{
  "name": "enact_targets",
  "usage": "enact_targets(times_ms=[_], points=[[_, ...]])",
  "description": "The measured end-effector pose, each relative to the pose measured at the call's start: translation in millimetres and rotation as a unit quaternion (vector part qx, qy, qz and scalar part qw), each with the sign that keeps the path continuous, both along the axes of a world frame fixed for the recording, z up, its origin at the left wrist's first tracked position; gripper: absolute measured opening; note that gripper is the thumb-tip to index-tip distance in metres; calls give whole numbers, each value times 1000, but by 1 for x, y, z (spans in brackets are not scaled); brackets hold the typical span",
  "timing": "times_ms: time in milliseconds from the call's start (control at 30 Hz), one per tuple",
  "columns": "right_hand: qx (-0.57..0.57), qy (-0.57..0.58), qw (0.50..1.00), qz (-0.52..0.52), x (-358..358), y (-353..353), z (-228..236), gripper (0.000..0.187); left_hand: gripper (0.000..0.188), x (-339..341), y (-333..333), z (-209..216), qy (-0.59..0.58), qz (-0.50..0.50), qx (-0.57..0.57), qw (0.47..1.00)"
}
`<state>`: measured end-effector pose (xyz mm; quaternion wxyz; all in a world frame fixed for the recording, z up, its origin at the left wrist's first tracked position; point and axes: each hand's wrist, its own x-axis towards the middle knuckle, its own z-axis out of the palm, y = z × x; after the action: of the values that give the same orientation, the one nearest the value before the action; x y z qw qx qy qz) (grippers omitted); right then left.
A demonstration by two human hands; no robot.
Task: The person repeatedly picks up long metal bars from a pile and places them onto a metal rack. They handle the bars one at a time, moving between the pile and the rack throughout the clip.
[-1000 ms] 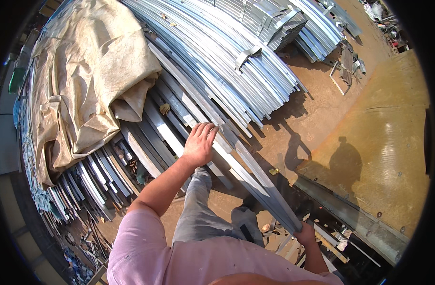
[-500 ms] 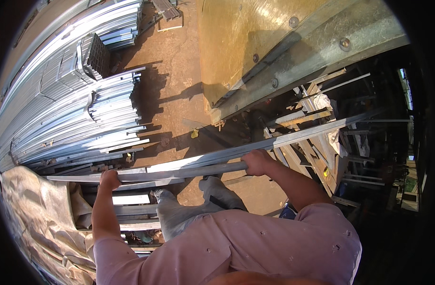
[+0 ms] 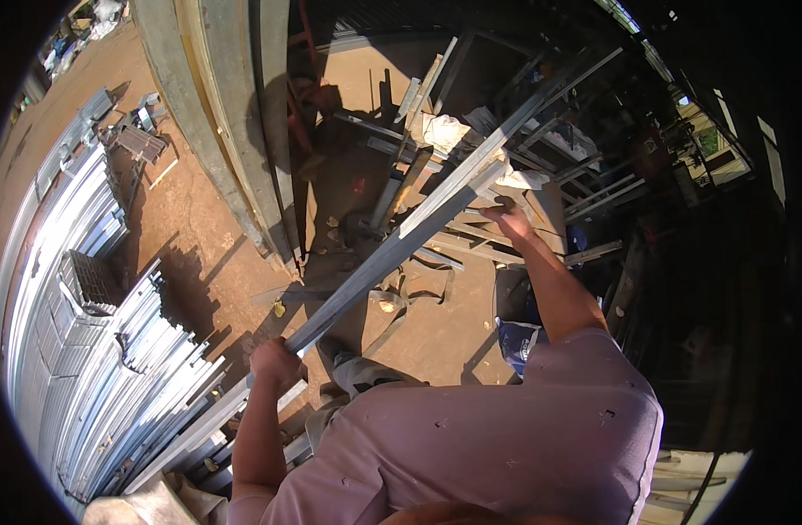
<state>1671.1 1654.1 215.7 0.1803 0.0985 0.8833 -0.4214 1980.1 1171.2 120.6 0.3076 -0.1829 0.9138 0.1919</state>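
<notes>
Both fists are clenched on a long metal channel (image 3: 401,241): left hand (image 3: 274,363) near its low end, right hand (image 3: 506,219) farther up, spread to balance it beside the stacked profiles (image 3: 112,376).

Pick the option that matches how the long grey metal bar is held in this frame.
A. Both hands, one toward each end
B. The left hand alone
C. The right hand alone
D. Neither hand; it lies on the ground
A: the left hand grips the long grey metal bar low down, while the right hand holds it farther up, clear of the dirt ground.
</notes>
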Motion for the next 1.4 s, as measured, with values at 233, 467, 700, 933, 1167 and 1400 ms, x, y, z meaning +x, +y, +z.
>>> enact_targets(times_ms=[233,467,700,933,1167,1400], points=[[-670,-241,648,-270,160,-230,-130,38,49,16,8,-40,41,-32,-10,999],[-582,-238,692,-353,160,-228,-135,18,63,185,-159,-134,-57,26,-31,998],[-568,-303,694,-321,145,-249,-119,16,61,306,-254,-177,-125,164,-72,976],[-605,-290,686,-281,19,-172,-109,16,45,178,-177,-176,-99,113,-76,986],[-622,-120,735,-240,-250,42,-39,24,30,-120,92,-16,26,109,-123,986],[-725,43,656,-206,-361,146,83,39,46,-340,265,107,122,-67,-65,988]])
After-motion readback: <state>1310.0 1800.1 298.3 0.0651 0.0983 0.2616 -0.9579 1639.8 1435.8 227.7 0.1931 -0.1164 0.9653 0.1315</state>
